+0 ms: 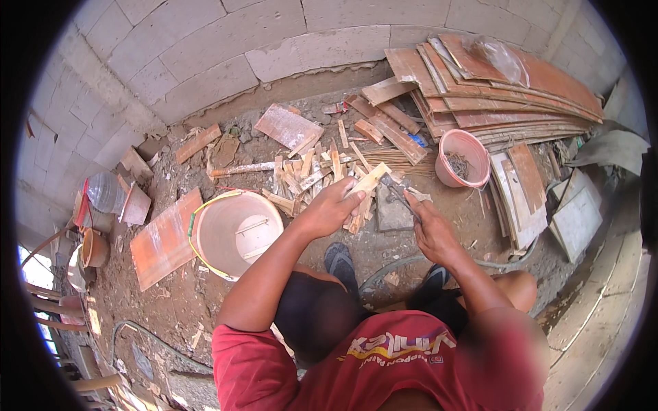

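My left hand (334,207) is closed around a short pale wood strip (372,179), which points up and to the right. In my right hand (435,236) is a dark metal hand tool (397,190); its head meets or nearly meets the strip's far end, and its exact kind is hard to make out. Below the two hands sits a grey block (395,214) on the ground. A heap of short wood pieces (301,179) spreads just beyond my left hand, partly hidden by it.
A pale bucket (205,236) with a yellow-green rim stands left of my left arm, holding a few sticks. A pink bucket (462,159) is at the right, before stacked reddish boards (507,92). A hose (384,268) crosses near my feet. Block walls (226,41) enclose the far side.
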